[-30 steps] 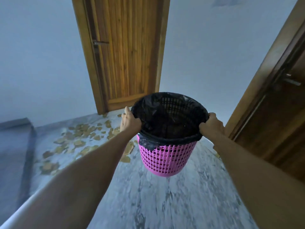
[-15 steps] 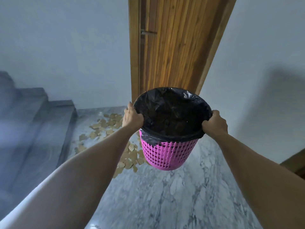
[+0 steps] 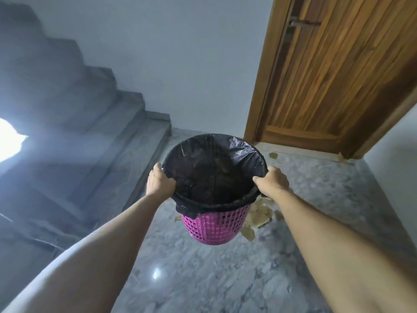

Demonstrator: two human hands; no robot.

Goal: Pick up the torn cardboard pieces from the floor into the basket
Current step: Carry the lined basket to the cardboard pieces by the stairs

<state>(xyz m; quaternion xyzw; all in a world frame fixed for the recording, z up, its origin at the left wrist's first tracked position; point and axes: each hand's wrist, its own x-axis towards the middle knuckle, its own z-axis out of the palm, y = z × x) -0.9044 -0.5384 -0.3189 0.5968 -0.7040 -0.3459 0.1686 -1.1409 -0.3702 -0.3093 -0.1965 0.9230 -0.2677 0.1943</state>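
Observation:
A pink mesh basket (image 3: 214,227) lined with a black bag hangs in the air over the marble floor. My left hand (image 3: 159,181) grips its rim on the left side. On the right side my right hand (image 3: 272,182) grips the rim too. Torn brown cardboard pieces (image 3: 259,216) lie on the floor just behind and right of the basket, partly hidden by it. A couple of stray cardboard scraps (image 3: 273,155) lie near the door's foot.
Grey stone stairs (image 3: 126,154) rise at the left. A closed wooden door (image 3: 334,75) stands at the back right, with a pale wall between them. Bright glare shows at the far left edge.
My view has swung left: the stairs now fill the left side and the door sits at the right. The cardboard pile, earlier left of the basket, now shows on its right.

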